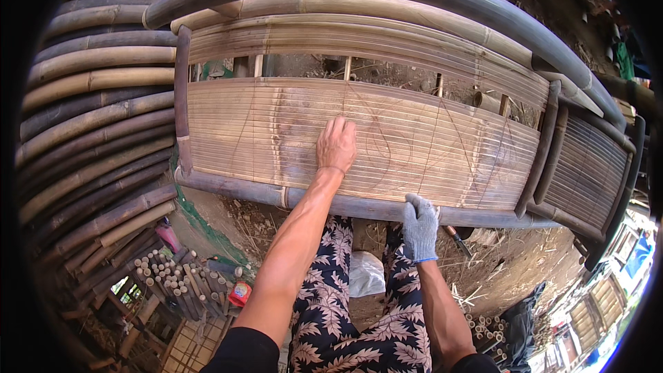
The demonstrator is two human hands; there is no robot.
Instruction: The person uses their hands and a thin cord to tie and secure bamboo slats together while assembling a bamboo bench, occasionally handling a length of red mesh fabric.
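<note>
Head view shows the left hand closed over the bamboo slats, while the gloved right hand is at the dark front pole, its grip impossible to tell.

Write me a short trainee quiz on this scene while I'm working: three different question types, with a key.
1. What colour is the glove on the right hand?
2. True or false: the white bag lies on the slatted bamboo panel.
3. Choose one. The left hand is over: A) the red container; B) the slatted bamboo panel; C) the bundle of short bamboo pieces.

Key:
1. Grey.
2. False; it shows between the person's legs.
3. B.
</note>
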